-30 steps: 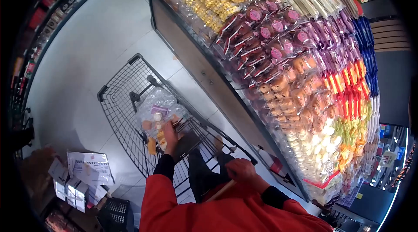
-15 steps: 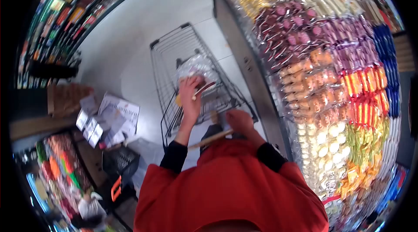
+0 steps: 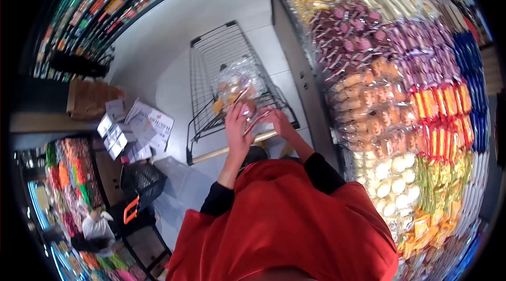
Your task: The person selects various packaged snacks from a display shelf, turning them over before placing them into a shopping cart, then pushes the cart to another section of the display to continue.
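Note:
My left hand [image 3: 238, 129] is closed on a small clear-wrapped packet [image 3: 258, 119] just above the cart's handle [image 3: 213, 154]. My right hand [image 3: 278, 122] pinches the other side of the same packet. Beyond my hands, a clear plastic bag [image 3: 240, 76] with wrapped food items lies in the wire shopping cart [image 3: 203, 70]. A yellowish item [image 3: 217, 105] shows at the left side of the bag.
Stacked packaged snacks [image 3: 390, 96] fill a display on the right. At the left are a brown paper bag [image 3: 89, 100], paper sheets [image 3: 150, 123] and a black basket [image 3: 142, 178] with an orange handle. Another person [image 3: 97, 228] is at lower left.
My left hand has drawn back from the plastic bag toward the cart handle with the packet. My right hand has moved in to meet it and now grips the packet too.

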Demonstrator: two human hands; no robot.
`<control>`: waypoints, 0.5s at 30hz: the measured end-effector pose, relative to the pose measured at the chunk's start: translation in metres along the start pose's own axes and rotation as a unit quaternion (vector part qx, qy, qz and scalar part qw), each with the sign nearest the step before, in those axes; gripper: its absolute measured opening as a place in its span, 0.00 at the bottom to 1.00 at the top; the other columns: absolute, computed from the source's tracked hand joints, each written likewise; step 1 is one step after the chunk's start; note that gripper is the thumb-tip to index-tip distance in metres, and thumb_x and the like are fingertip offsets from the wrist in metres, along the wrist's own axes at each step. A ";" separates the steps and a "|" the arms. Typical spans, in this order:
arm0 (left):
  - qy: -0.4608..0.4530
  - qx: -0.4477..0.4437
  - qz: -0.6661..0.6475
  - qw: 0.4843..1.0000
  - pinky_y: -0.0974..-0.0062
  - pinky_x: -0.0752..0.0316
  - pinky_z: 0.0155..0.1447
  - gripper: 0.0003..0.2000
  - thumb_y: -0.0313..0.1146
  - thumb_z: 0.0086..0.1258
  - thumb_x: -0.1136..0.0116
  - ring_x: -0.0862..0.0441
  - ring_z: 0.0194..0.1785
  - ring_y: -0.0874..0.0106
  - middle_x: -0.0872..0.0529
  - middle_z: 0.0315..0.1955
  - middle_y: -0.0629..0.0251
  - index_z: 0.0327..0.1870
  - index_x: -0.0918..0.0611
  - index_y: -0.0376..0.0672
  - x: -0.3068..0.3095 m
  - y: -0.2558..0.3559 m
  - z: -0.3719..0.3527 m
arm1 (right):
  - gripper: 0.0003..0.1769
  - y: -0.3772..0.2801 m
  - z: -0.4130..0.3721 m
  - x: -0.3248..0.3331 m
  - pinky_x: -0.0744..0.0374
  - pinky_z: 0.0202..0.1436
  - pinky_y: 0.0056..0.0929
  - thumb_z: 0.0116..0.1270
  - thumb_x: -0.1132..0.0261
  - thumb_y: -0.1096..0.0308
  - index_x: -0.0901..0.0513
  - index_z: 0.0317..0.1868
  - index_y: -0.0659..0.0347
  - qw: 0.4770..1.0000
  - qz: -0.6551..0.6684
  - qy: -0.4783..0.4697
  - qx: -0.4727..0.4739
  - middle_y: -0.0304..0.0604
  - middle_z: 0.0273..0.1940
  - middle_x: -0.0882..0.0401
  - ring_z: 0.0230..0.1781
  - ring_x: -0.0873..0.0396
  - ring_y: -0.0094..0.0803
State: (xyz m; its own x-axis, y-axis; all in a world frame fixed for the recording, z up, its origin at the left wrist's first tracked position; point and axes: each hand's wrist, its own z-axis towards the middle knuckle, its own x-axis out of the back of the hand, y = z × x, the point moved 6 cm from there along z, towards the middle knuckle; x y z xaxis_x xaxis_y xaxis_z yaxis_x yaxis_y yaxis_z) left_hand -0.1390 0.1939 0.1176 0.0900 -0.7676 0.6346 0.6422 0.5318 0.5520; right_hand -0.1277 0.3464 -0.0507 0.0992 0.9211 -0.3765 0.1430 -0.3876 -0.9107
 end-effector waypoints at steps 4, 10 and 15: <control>-0.026 0.020 -0.019 0.999 0.47 0.38 0.77 0.15 0.19 0.62 0.35 0.32 0.75 0.42 0.23 0.68 0.49 0.48 0.23 0.41 -0.023 0.010 -0.021 | 0.26 -0.061 -0.023 -0.018 0.16 0.55 0.33 0.79 0.37 0.61 0.28 0.72 0.64 0.998 0.009 -0.019 -0.058 0.44 0.59 0.19 0.53 0.18 0.29; -0.119 -0.019 -0.051 0.991 0.46 0.41 0.78 0.25 0.21 0.61 0.32 0.38 0.78 0.43 0.32 0.74 0.48 0.61 0.22 0.41 -0.052 0.018 0.001 | 0.31 -0.123 -0.010 0.034 0.19 0.58 0.28 0.65 0.24 0.67 0.22 0.68 0.60 0.984 -0.158 0.071 0.037 0.41 0.58 0.17 0.54 0.17 0.27; -0.198 0.043 -0.118 0.972 0.52 0.34 0.75 0.31 0.25 0.65 0.33 0.35 0.74 0.41 0.34 0.72 0.41 0.71 0.29 0.34 -0.080 -0.039 -0.007 | 0.26 -0.272 0.034 0.098 0.22 0.55 0.27 0.62 0.22 0.68 0.19 0.59 0.60 0.874 -0.311 0.299 0.222 0.39 0.52 0.16 0.48 0.20 0.25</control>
State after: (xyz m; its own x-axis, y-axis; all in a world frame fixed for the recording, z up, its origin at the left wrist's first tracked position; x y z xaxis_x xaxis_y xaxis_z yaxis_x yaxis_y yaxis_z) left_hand -0.1657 0.2322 0.0414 -0.3639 -0.6825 0.6339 0.5420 0.3982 0.7400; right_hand -0.1905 0.5433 0.1548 0.6537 0.7139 0.2510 -0.0311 0.3568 -0.9337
